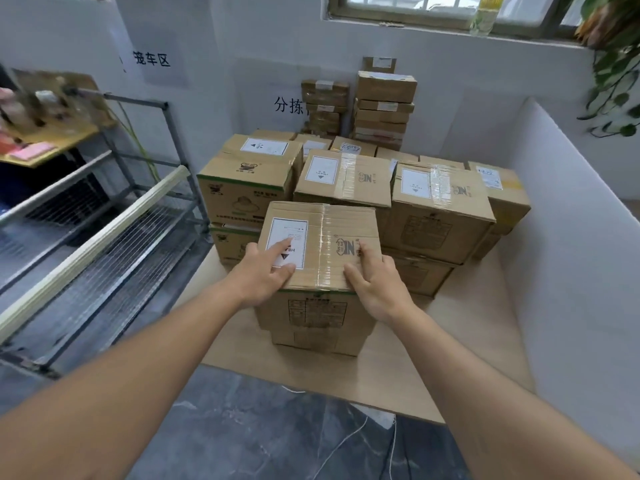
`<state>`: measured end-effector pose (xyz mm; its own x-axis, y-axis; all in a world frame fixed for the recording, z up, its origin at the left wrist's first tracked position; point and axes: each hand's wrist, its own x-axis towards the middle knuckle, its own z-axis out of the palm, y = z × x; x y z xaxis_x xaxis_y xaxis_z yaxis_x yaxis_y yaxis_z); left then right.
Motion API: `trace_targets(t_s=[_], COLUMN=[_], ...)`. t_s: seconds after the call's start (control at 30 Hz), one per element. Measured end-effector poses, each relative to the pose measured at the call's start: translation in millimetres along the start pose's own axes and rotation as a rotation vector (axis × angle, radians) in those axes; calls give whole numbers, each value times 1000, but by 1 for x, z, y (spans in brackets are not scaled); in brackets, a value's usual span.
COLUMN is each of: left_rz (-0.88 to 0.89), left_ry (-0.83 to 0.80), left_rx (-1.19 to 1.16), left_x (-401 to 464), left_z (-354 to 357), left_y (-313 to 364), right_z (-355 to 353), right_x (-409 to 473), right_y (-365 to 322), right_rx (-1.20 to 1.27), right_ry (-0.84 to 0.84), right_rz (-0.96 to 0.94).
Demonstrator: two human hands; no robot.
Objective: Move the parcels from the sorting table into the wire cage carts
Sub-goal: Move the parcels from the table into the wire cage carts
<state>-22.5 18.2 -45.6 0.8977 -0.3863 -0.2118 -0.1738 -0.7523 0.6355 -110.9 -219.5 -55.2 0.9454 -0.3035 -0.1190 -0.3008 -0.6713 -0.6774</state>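
Observation:
A taped cardboard parcel (332,233) with a white label stands nearest me, stacked on another box (315,337) on the light wooden sorting table (460,344). My left hand (266,271) lies on the parcel's top left corner, fingers spread over the label and thumb at the near edge. My right hand (377,282) rests on its top right corner, fingers apart on the cardboard. Both hands press on the parcel; it still sits on the box below. Behind it stand several more parcels (346,178) in stacks. A wire cage cart (114,251) is at the left.
White panels (571,216) wall in the table's right side and back. Small flat boxes (382,105) are piled against the rear wall. A desk with clutter (48,119) stands at far left. Dark marble floor (259,431) lies below me; a plant (616,64) hangs at top right.

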Motion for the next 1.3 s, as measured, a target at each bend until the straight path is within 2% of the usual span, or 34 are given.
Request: trace_targets(t_s=[0.43, 1.03, 1.3], left_rz=[-119, -184, -244], left_ry=[159, 201, 252], left_rx=[-20, -94, -94], left_x=[-81, -125, -121], left_z=[-40, -177, -233], left_y=[-49, -227, -284], right_z=[33, 190, 247], right_x=[-33, -36, -1], right_y=[-66, -237, -303], right_rx=[-80, -68, -87], right_ry=[-71, -130, -183], right_rz=[-185, -225, -282])
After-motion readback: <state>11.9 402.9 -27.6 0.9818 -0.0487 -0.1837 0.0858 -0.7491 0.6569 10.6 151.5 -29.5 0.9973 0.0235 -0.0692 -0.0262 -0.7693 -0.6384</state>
